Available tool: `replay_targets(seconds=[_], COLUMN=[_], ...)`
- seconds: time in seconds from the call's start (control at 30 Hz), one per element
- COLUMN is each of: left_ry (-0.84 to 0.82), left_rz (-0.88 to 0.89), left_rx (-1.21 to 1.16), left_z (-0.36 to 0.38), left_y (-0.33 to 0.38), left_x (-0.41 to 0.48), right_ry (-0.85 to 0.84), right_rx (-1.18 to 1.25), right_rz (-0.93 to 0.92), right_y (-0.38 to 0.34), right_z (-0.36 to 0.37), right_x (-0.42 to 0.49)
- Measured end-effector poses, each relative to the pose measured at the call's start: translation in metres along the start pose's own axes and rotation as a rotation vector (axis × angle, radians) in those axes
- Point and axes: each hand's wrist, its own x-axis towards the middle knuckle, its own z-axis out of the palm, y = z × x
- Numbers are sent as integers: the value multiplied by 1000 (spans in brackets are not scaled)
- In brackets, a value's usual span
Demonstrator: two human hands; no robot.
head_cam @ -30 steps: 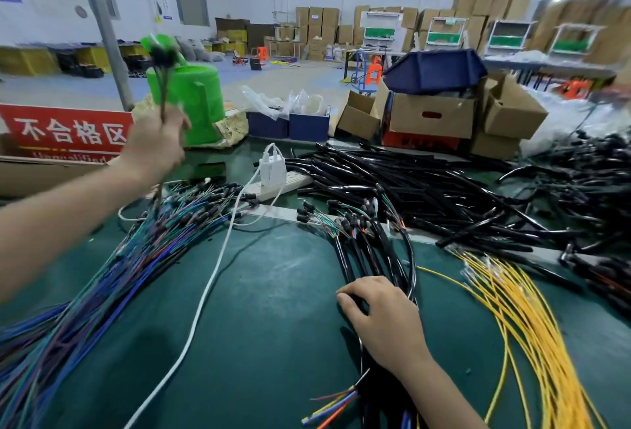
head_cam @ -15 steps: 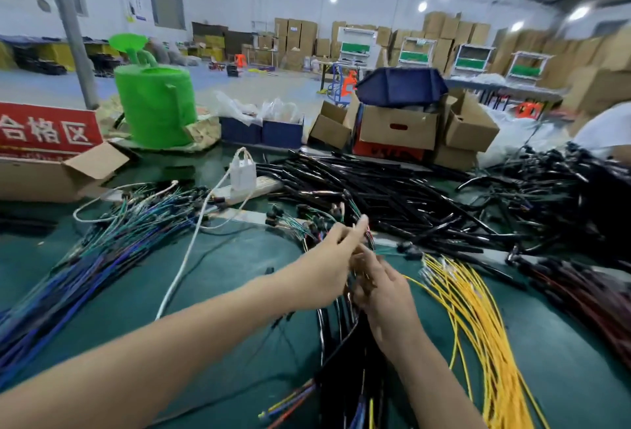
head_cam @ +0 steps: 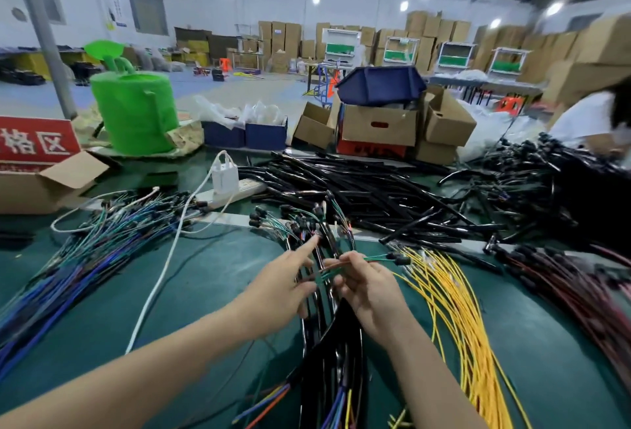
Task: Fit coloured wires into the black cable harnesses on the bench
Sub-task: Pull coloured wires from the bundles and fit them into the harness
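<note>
Over the middle of a green desk [head_cam: 211, 292], two bare hands meet above a bundle of black cable harnesses [head_cam: 327, 353] that runs toward the viewer. On the right hand [head_cam: 368, 288] the grip is closed: thumb and fingers pinch a few thin green and reddish wires [head_cam: 329, 271], which stick out to the right and end in a small black connector [head_cam: 401, 260]. On the left hand [head_cam: 283, 287] the grip is partly apart, the forefinger pointing forward and the other fingers loosely curled with their tips touching the same wires; whether it truly holds them cannot be told. To the right of the hands lies a fan of yellow wires [head_cam: 457, 319], and farther right a heap of dark red ones [head_cam: 580, 292]. To the left lies a spread of blue and green wires [head_cam: 68, 271], crossed by a white cord [head_cam: 164, 275] that leads to a white charger [head_cam: 224, 177] plugged into a power strip. Behind the hands sits a large pile of black tubes [head_cam: 358, 189]. At far left a red sign [head_cam: 34, 141] shows white Chinese characters, the readable ones being 格区; smaller print below it is too blurred to read.
</note>
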Motion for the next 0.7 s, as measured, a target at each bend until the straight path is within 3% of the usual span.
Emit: replay_targets(seconds=[0.13,0.2,0.27,0.33,0.5,0.6,0.7], left_ry=[151,235,199,194,232,269,195], left_rz=[107,-39,-345,-536,-582,-636,-642], left_rx=[244,237,-91,-444,-509,-751,-796], left_z=[-14,-14,-14,-12,-17,-29,-44], left_y=[-4,-13,-13,-13,-19,-19,-16], left_x=[-30,-44,-53,-53,-41,-34,-23], right_ry=[-20,-17,0,7,-12,-35,-64], right_rx=[93,173,233,216,88,-70,-144], right_rz=[-13,-24,-47,-72,-82,-70,-58], right_y=[5,6,6,7,8,8,8], right_z=[8,10,8,5,7,8,10], right_x=[0,1,1,2,0,-4,-5])
